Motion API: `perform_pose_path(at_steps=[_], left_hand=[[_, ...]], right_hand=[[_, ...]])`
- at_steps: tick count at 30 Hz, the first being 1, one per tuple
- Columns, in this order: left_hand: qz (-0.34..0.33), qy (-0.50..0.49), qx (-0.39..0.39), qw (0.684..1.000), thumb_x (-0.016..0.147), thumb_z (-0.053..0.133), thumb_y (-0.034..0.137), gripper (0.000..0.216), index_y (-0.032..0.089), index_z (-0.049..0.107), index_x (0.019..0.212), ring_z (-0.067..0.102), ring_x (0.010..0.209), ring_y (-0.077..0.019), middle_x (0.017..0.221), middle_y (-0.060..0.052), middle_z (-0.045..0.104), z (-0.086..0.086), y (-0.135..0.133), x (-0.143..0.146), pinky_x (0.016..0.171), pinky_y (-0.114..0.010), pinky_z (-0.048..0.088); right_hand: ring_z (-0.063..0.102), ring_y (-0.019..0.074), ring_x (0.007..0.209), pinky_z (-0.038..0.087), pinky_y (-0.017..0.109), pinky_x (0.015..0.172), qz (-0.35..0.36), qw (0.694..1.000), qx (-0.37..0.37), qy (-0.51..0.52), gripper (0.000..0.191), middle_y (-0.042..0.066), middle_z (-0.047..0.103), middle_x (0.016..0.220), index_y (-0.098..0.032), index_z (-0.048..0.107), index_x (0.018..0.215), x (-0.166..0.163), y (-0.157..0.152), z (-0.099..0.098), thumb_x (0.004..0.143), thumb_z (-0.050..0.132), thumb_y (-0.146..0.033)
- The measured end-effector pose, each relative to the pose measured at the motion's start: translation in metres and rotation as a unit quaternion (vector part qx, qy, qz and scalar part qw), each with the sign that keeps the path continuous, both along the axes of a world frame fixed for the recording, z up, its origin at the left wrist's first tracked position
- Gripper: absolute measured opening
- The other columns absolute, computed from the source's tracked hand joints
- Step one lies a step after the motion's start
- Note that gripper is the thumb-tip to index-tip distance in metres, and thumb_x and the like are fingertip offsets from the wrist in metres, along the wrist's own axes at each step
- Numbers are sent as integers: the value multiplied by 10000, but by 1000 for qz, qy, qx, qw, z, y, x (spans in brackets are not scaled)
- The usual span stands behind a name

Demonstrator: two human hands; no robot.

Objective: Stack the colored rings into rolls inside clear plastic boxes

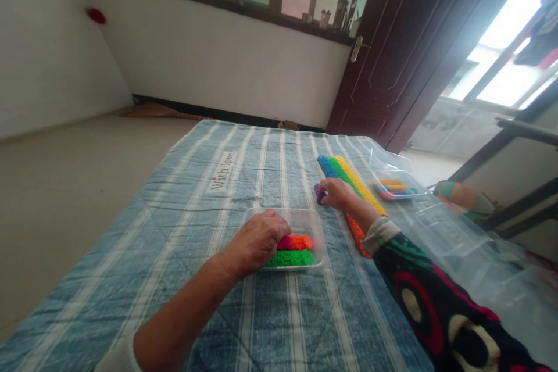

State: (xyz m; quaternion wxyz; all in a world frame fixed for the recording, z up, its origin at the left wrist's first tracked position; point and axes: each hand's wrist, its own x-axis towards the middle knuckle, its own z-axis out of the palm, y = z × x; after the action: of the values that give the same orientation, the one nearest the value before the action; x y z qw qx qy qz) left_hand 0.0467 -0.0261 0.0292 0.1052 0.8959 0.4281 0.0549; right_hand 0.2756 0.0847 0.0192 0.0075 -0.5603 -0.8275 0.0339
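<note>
Striped cloth [218,197]; right hand [337,193] grips half-hidden purple piece [319,193].

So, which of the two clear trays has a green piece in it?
The nearer tray, where the left hand rests; the farther tray shows orange, yellow and blue.

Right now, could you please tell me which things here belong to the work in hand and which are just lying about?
In hand: left hand in the clear tray, at its purple, orange and green pieces; right hand pinching a purple piece beside the coloured strips.
Lying about: second tray with coloured pieces; clear plastic lid; bottle on the window sill.
</note>
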Motion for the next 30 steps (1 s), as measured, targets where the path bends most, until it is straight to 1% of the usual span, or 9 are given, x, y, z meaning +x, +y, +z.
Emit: perform_pose_path(at_steps=[4,8,14,16,19,21,25,27,30], left_hand=[[15,2,15,1000,820,480,24,220,176,611,729,581,824,-200,779,-46,644,0,-1,1,692,-273,409],[19,-3,17,1000,785,474,-11,241,183,616,788,591,818,-198,762,-41,632,-3,0,0,663,-253,407],[29,-21,15,999,841,448,19,290,189,628,993,607,839,-193,848,-54,662,-8,1,-1,722,-257,453],[31,-13,13,999,845,450,29,275,187,630,978,610,842,-196,848,-57,665,-8,2,-1,721,-259,458],[30,-11,17,999,840,446,31,276,183,633,974,613,845,-199,851,-63,670,-9,1,-1,724,-264,463],[30,-13,20,999,833,445,26,305,181,629,1020,615,851,-202,869,-67,674,-10,1,-1,737,-272,467],[50,-19,24,998,864,429,62,324,178,600,1114,618,828,-209,901,-81,667,-11,-1,0,732,-292,472],[64,-23,23,997,891,413,98,303,174,586,1127,616,805,-212,908,-87,661,-11,-1,1,718,-301,471],[71,-36,12,997,889,414,106,293,170,568,1131,615,813,-213,914,-82,664,-12,-1,2,742,-312,471]], right_hand=[[615,202,952,396,237,704,-1,1000,7,-3,170,57,699,994,-194,703,879,-2,0,0,718,658,-165],[619,186,898,377,228,652,0,1000,8,-1,151,36,707,939,-200,700,861,-1,0,0,716,666,-172],[614,173,815,335,231,586,9,1000,2,8,168,13,706,872,-216,709,840,2,2,2,681,696,-166],[607,170,784,325,238,581,16,1000,6,15,139,12,698,832,-210,706,807,3,1,5,680,695,-155],[596,156,762,329,238,594,32,999,14,33,72,7,687,813,-201,695,794,5,-7,15,724,692,-187],[586,141,743,338,234,608,60,996,24,64,60,-3,679,804,-200,684,801,4,-16,25,753,704,-229],[562,124,695,329,232,611,161,979,50,113,92,-8,655,758,-193,666,763,-7,-42,42,752,744,-239],[566,125,699,315,231,606,207,972,48,100,93,-9,664,752,-196,671,772,-17,-54,44,744,757,-215],[586,127,710,303,234,600,268,960,25,72,74,-3,693,759,-187,673,781,-33,-66,38,761,738,-158]])
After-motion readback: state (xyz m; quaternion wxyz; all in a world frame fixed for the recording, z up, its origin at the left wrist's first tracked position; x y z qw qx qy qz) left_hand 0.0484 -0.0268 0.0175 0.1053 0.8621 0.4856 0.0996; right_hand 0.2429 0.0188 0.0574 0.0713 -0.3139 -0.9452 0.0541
